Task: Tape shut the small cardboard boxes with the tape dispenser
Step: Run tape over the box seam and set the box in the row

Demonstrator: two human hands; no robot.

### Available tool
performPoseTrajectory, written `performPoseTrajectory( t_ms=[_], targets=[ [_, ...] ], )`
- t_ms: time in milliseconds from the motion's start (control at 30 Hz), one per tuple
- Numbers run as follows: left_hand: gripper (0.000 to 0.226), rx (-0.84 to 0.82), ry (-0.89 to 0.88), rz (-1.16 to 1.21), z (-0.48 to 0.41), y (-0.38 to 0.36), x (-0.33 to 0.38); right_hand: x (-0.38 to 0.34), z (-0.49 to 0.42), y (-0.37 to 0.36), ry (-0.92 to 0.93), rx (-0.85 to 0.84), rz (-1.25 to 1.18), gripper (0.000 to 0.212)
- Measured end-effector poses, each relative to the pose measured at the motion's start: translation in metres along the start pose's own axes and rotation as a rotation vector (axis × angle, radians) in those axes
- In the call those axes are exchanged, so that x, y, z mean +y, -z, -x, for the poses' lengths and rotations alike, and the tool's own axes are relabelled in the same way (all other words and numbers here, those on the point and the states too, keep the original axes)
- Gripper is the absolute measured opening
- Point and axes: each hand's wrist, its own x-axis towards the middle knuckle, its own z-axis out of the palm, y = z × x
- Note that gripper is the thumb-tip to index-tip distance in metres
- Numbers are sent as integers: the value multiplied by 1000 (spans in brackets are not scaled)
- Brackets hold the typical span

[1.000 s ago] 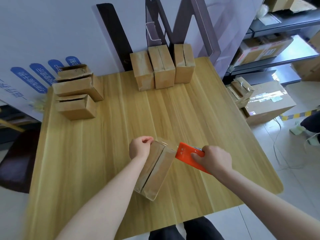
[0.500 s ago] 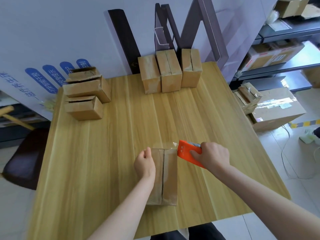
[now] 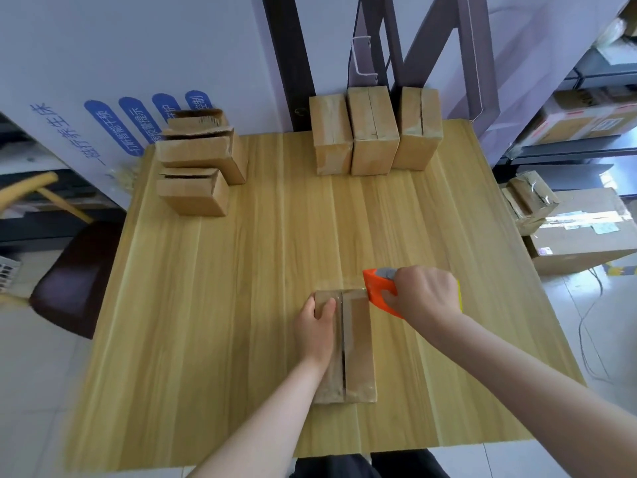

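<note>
A small cardboard box [image 3: 358,343] lies flat near the front of the wooden table [image 3: 241,305], its centre seam pointing away from me. My left hand [image 3: 315,327] grips the box's far left edge, thumb on top beside the seam. My right hand [image 3: 422,293] grips an orange tape dispenser [image 3: 377,288] whose front tip touches the box's far right corner. Clear tape shows faintly at the box's far end.
Three upright boxes [image 3: 374,132] stand in a row at the table's back edge. Three open-flapped boxes [image 3: 200,163] are stacked at the back left. Larger cartons [image 3: 586,229] and shelving lie to the right, a dark stool [image 3: 76,274] to the left.
The box went from tilted on edge to lying flat and square to me. My left hand shifted onto its far left edge, and the dispenser stayed at the far right corner.
</note>
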Motion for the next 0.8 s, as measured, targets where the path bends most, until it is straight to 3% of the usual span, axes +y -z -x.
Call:
performPoseTrajectory(
  t_ms=[67, 200, 300, 400, 500, 633, 700, 800],
  targets=[
    [63, 19, -9, -14, -1, 0, -2, -3, -5, -6, 54, 42, 23, 30],
    [46, 47, -24, -51, -1, -1, 0, -15, -16, -28, 93, -51, 10, 23],
    [54, 74, 3, -75, -2, -3, 1, -9, -21, -38, -24, -123, -74, 31],
    [46, 137, -3, -27, -1, -11, -3, 14, -15, -38, -212, -133, -187, 40],
    [33, 223, 44, 92, 0, -25, 1, 30, -2, -34, -407, -19, -436, 49],
    [31, 301, -15, 153, 0, -39, 3, 25, 16, -12, -577, 177, -1007, 54],
    [34, 305, -32, 137, -5, -40, -2, 13, 22, -9, -658, 144, -1220, 51],
    [42, 197, 34, 141, -9, -33, -5, -4, 33, -20, -786, 51, -1342, 48]
  ],
)
